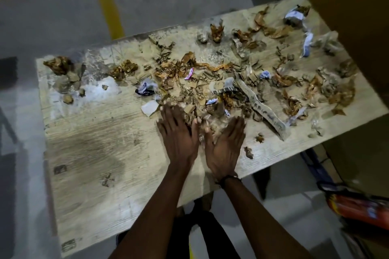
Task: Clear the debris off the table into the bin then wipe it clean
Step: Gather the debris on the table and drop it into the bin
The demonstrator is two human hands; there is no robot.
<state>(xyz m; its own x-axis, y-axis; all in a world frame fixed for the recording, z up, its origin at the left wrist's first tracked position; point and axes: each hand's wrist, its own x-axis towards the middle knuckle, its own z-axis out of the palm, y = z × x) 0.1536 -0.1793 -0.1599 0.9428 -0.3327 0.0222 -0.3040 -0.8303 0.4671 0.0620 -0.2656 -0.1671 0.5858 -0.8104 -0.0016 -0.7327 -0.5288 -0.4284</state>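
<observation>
A pale wooden table (pixel 94 153) is strewn across its far half with debris (pixel 210 73): brown crumpled paper, torn cardboard strips, dry leaves and small white and blue wrappers. My left hand (pixel 179 134) and my right hand (pixel 226 145) lie side by side near the table's middle, fingers spread and palms angled toward each other. Between them sits a small heap of scraps (pixel 202 115), touched by the fingertips; neither hand grips anything. A long grey cardboard strip (pixel 261 107) lies just right of my right hand.
A large brown cardboard box (pixel 357 17) stands at the right end of the table. An orange and red object (pixel 362 210) sits on the floor at the lower right. A yellow floor line (pixel 109 8) runs beyond the table. Brown clumps (pixel 61 67) lie at the far left corner.
</observation>
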